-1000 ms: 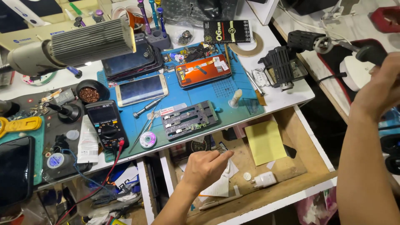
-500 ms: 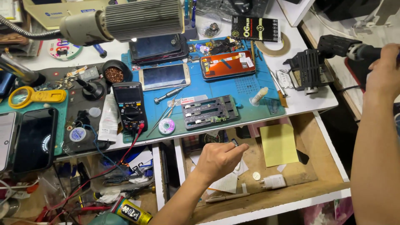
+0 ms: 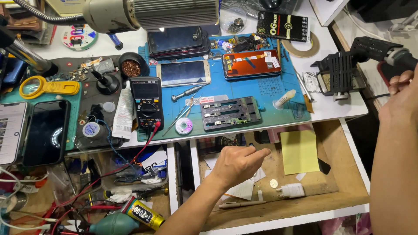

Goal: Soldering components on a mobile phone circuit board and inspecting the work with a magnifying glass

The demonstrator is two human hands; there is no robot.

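Blue matting (image 3: 270,87) covers the middle of the white bench (image 3: 339,111), and below its front edge a wooden drawer (image 3: 331,182) stands pulled out. The left hand (image 3: 237,164) hovers inside the drawer with its fingers loosely curled and the forefinger pointing right; it holds nothing that can be seen, and its fingertips lie over scraps of white paper (image 3: 241,189) on the drawer floor. Just right of that hand lies a yellow sheet (image 3: 299,152), and nearer the drawer's front sit a coin (image 3: 273,183), a white charger plug (image 3: 291,190) and a pen (image 3: 241,203). The right hand (image 3: 398,106) is raised at the right edge of the view, beside the bench, fingers bent near the grey handle of a hot-air tool (image 3: 379,48) resting in a black stand (image 3: 337,76); whether the fingers actually grip the handle cannot be told. On the mat, straight above the left hand, sits a dark board holder (image 3: 230,114), with a solder-wick reel (image 3: 184,126) and a screwdriver (image 3: 187,92) to its left and a small white tube (image 3: 284,99) to its right. A black multimeter (image 3: 147,102) stands at the mat's left edge, its red lead trailing down into a second, cluttered drawer (image 3: 130,174). Farther back lie a white phone (image 3: 183,73), an orange-backed screen (image 3: 252,64) and a tape ring (image 3: 301,44). A ribbed lamp head (image 3: 165,13) hangs over the rear of the bench.
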